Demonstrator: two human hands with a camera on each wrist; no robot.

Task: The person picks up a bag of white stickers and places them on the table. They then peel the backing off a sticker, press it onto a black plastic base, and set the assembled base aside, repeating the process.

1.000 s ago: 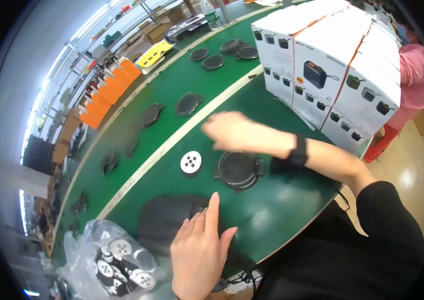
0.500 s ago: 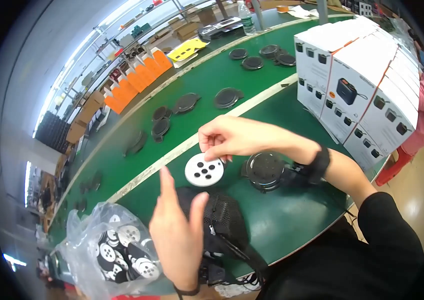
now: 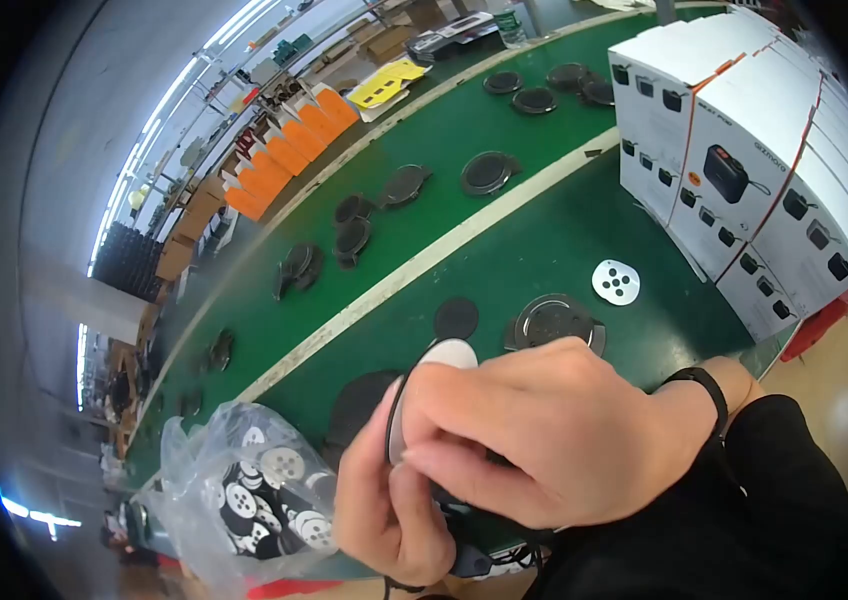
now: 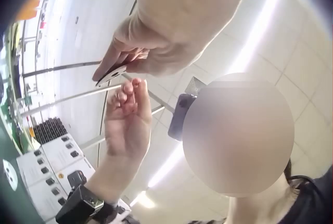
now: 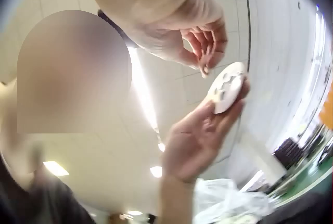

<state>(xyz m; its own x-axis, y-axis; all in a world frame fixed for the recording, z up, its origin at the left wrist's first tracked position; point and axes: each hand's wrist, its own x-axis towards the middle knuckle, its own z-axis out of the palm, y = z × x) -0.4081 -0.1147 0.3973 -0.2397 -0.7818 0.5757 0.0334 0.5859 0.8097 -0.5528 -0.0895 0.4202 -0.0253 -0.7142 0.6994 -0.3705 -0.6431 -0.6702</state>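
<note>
In the head view my left hand [image 3: 384, 510] pinches a round white disc [image 3: 452, 352] with a dark edge. The right wrist view shows dark holes in the face of this disc [image 5: 228, 86], gripped between thumb and fingers. My right hand [image 3: 554, 430] is beside it, fingers curled and fingertips together close to the disc's rim; it covers part of the disc in the head view. A dark round disc [image 3: 456, 319], a black ring-shaped part [image 3: 556, 325] and another white disc with holes [image 3: 615, 283] lie on the green table beyond the hands.
A clear plastic bag [image 3: 204, 500] of black and white discs stands at the left. Stacked white boxes [image 3: 714, 130] rise at the right. Across the pale strip [image 3: 424, 262] lie several black round parts [image 3: 489, 173]. Something black [image 3: 359, 405] sits behind the hands.
My right hand lifted the white disc off the table, uncovering the dark disc. The white disc is now in my left hand, and both hands have come together. The view has shifted slightly.
</note>
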